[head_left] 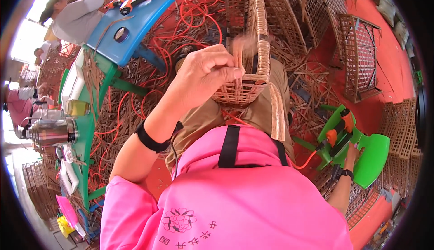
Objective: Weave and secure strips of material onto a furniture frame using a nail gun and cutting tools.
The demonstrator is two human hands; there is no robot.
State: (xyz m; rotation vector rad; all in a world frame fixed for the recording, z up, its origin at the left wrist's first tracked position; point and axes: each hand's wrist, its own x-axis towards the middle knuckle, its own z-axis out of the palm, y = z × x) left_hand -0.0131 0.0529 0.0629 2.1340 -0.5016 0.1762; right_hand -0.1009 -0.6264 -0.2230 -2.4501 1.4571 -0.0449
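Note:
A brown woven basket (238,93) with a wrapped rim (262,28) rests between my knees. My left hand (209,71) is at the basket's near corner, its thumb and fingers pinched on an upright cane strip (238,58); the strip's top is blurred. A loose flat strip (277,114) hangs from the corner toward my shirt. My right hand (351,154) reaches far to the right, low over a green plastic stool (373,155), beside an orange-and-black air tool (337,135) lying there. Its fingers are small and partly hidden, so a grip cannot be made out.
Orange hoses (194,15) and cane scraps (131,114) cover the floor. More woven baskets (361,56) stand ahead and right. On the left, a blue table (149,17) bears orange-and-black tools and a tape roll (121,34); a green table (97,110) holds a metal kettle (54,131). Other people (77,22) sit there.

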